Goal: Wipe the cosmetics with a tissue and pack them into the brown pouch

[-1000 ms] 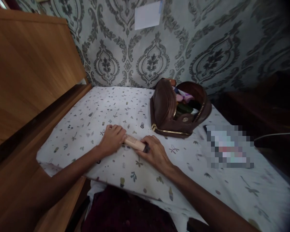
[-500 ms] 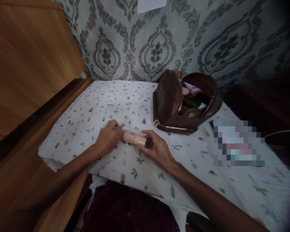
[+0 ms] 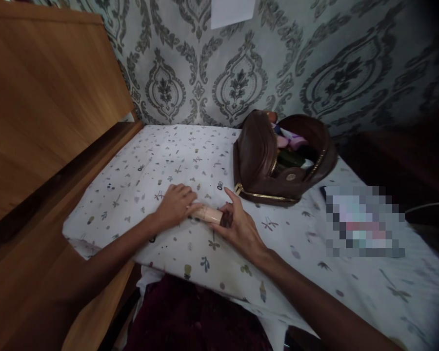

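A small peach cosmetic bottle with a dark brown cap lies slantwise between my hands, just above the cloth. My left hand is closed round its left end, the fingers covering that part. At the other end, my right hand grips the dark cap between thumb and fingers, with the index finger raised. Behind and to the right stands a brown zip bag, its top unzipped, with several toiletry items inside.
A white cloth with small plant prints covers the table. To the right lies a blurred-out flat device, with a pale cable beyond it. A wooden panel borders the left side, and patterned wallpaper rises behind.
My left hand has shifted slightly right along the bottle, covering more of it. My right index finger has lifted away. The whole view has moved a little.
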Motion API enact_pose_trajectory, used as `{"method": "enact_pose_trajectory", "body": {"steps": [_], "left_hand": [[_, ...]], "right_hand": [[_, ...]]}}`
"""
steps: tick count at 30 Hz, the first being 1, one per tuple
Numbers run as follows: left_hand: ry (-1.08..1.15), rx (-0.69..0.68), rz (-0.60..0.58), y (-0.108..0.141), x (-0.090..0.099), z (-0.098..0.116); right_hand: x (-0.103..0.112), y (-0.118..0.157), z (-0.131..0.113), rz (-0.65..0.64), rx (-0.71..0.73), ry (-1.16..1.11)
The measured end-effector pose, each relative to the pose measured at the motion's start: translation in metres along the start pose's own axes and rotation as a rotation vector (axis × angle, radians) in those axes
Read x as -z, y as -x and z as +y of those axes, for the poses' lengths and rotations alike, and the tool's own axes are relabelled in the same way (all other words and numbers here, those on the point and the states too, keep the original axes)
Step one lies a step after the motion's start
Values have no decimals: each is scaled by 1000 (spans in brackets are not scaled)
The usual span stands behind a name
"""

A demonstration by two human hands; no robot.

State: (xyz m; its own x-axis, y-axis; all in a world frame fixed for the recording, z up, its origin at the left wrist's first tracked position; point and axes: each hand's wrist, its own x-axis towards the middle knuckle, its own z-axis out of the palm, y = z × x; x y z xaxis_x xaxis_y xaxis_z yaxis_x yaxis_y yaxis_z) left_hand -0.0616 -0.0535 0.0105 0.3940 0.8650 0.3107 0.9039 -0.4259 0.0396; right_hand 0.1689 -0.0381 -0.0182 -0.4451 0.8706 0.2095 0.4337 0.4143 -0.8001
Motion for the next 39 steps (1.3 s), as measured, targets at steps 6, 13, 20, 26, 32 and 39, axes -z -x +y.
{"method": "enact_pose_trajectory", "body": {"steps": [6, 13, 20, 26, 32, 39], "left_hand": [[68, 116, 30, 17, -2, -41], [-8, 153, 110, -3, 9, -43], [-70, 99, 198, -30, 19, -52], [-149, -18, 134, -24, 18, -22], [-72, -179, 195, -32, 17, 44], [-163, -168, 87, -25, 5, 44]], "right_hand": [[3, -2, -2, -42, 112, 139], [9, -4, -8, 3, 65, 200], [20, -12, -6, 100, 0, -94], [17, -14, -4, 83, 6, -121], [12, -9, -1, 98, 78, -162], [11, -8, -2, 47, 10, -313]]}}
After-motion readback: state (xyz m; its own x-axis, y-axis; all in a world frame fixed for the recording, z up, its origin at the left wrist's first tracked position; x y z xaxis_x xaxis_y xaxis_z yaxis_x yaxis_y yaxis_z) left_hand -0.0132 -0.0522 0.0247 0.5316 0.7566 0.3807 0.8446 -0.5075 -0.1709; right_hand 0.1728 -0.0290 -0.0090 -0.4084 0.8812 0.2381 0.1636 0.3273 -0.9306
